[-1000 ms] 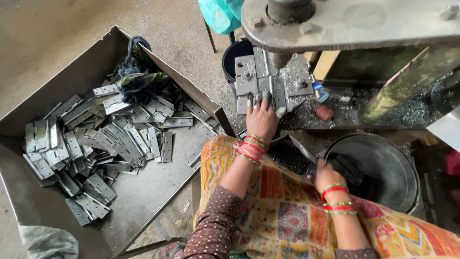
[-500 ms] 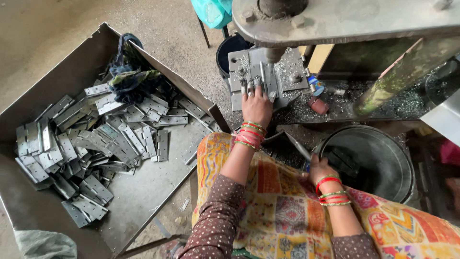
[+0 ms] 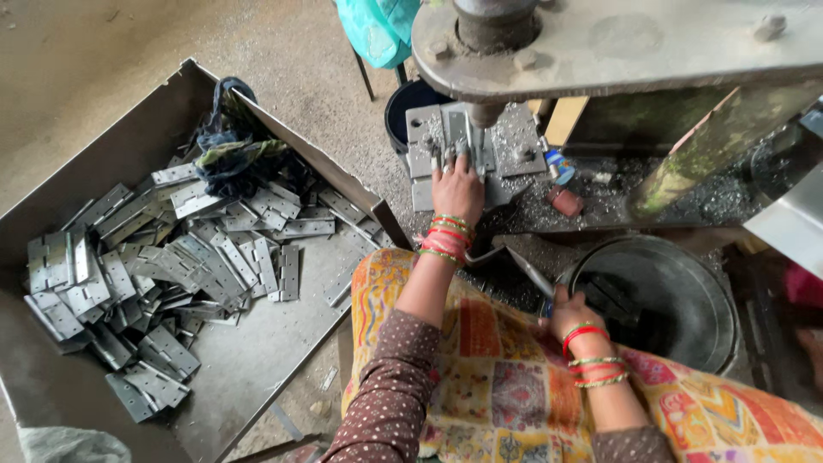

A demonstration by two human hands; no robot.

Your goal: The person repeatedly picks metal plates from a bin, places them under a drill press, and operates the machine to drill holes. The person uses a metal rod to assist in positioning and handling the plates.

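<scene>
**Hand-feeding a hinge plate at a bench press**

The left hand reaches forward onto the grey steel die block beneath the press ram, its fingers extended and pressing a flat grey metal hinge plate onto the block; the plate is mostly hidden, so the exact grip cannot be told. The right hand rests at the rim of the round dark metal bucket, fingers curled near a thin metal strip; whether it grips it cannot be told. A large sheet-metal tray to the left holds a loose heap of similar hinge plates and a dark rag. Such plates appear stiff, fairly light and sharp-edged, best taken by the long edges.
</scene>
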